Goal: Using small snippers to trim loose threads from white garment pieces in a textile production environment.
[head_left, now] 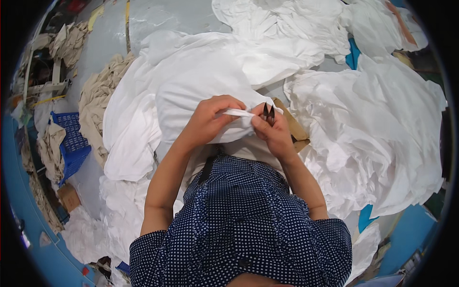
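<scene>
A white fabric piece [201,93] lies spread over my lap and reaches away from me onto more white cloth. My left hand [210,120] is closed, pinching a narrow folded edge of it. The same edge runs taut to my right hand [276,134], whose thumb and fingers grip its other end. Also tucked in my right hand is a pair of thread snips [269,114], dark pointed blades sticking up and slightly apart; their handles are mostly hidden in the palm.
Large heaps of white fabric [344,138] lie on my right and at the far side [282,24]. Beige cloth [103,95] is piled at the left, near a blue plastic basket [71,143]. A brown cardboard piece [292,123] shows beside my right hand. Grey floor [167,16] appears beyond.
</scene>
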`<state>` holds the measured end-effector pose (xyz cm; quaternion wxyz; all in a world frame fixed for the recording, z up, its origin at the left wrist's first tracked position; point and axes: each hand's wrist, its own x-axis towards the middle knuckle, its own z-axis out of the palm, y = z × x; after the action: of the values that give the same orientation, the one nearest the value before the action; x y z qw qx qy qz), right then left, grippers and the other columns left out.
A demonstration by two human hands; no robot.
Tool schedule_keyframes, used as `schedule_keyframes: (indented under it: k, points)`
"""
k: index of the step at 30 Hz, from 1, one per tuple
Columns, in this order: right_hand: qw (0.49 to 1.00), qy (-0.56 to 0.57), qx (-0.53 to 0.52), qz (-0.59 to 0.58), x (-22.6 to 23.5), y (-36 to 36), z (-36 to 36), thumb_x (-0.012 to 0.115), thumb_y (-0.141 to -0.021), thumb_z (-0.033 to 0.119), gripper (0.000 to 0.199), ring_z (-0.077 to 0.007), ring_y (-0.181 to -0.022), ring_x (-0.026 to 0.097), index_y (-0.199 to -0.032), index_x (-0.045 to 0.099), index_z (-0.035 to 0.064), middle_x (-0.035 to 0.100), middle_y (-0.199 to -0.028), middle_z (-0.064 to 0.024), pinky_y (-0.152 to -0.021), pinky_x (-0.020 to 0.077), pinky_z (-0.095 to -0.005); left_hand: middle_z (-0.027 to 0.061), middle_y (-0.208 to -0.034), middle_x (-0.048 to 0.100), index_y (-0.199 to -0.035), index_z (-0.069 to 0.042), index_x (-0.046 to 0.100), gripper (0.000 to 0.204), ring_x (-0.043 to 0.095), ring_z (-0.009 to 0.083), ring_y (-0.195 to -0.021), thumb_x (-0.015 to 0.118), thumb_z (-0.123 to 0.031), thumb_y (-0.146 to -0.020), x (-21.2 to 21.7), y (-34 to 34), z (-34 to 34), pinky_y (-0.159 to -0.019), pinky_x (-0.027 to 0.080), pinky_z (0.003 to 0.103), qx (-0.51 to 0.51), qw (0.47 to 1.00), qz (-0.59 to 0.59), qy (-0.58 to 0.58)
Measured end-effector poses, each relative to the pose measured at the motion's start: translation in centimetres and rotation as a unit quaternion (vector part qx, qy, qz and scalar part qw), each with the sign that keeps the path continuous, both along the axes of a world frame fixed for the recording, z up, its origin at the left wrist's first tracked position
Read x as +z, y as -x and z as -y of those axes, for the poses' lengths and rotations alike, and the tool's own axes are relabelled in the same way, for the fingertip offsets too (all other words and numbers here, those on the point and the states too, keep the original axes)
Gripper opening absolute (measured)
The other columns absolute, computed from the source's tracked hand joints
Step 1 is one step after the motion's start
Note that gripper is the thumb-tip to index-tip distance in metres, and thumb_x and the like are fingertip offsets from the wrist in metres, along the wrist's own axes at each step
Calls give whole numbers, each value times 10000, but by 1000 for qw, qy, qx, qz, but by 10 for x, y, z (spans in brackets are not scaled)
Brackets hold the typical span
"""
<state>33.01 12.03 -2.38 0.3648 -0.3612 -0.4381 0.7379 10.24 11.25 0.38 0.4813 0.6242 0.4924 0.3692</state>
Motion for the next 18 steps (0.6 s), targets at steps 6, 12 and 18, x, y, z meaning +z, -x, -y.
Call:
schedule_keyframes:
  k: [6,12,18]
  points:
    - [973,186,35,-130,-21,12,-9,664,-1007,209,155,-5,-615,376,-1067,627,71,510,-773,80,-528,267,-189,-25,-897,656,-966,-13,680,133,558,55,-847,613,-127,-983,-3,16,-13,-762,455,228,-69,956,126,255]
    - [981,171,58,-75,-20,13,-15,691,-992,233,184,-8,-618,359,-1060,650,67,486,-774,91,-535,259,-197,-92,-728,504,-874,-42,661,255,399,14,-660,605,-240,-1025,3,11,-18,-574,318,213,-16,960,52,276]
    - [979,180,64,-68,-22,16,-17,683,-997,228,181,-12,-621,354,-1076,642,71,476,-769,90,-536,257,-203,-109,-685,445,-822,-64,643,316,340,16,-628,610,-291,-1039,4,10,-21,-543,266,225,-21,947,124,297]
